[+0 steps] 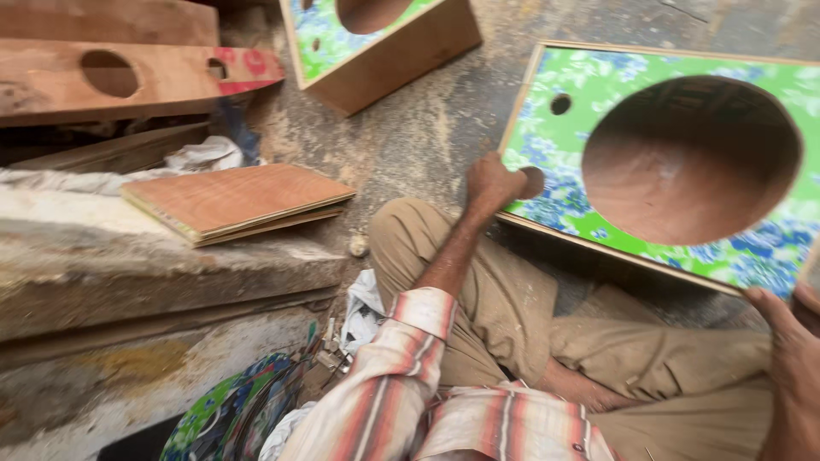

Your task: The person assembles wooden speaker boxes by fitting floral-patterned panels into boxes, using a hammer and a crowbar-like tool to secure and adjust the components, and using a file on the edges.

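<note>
**A:** What is the person holding, and where is it?

**B:** A wooden speaker box [666,162] faced with green and blue flowered sheet. It fills the view from about one to three o'clock, tilted up off the dusty floor [427,119] and leaning against the person's legs. A large round hole is cut in its face, with a small hole at its upper left.

**A:** How are the hands placed?

**B:** The left hand [495,183] is curled closed on the box's lower left corner, near the centre of the view. The right hand [790,341] is at four o'clock, fingers against the box's lower right edge. It is cut off by the frame, so I cannot tell whether it grips or only steadies.

**A:** How would the box handle?

**B:** By my judgement it is stiff and fairly heavy for one hand, being boxed plywood. The printed face looks smooth and possibly slick, and could scuff. The bare wooden edges and corners look like the surest hold, one hand at each end. The rim of the big hole would also take fingers.

**A:** What else is around?

**B:** A second flowered box [376,43] lies at twelve o'clock. Stacked plywood boards [235,201] rest on a stone ledge at nine o'clock, and a plank with cut holes [128,77] sits at ten o'clock. Rolled flowered sheet [231,410] lies at seven o'clock.
</note>
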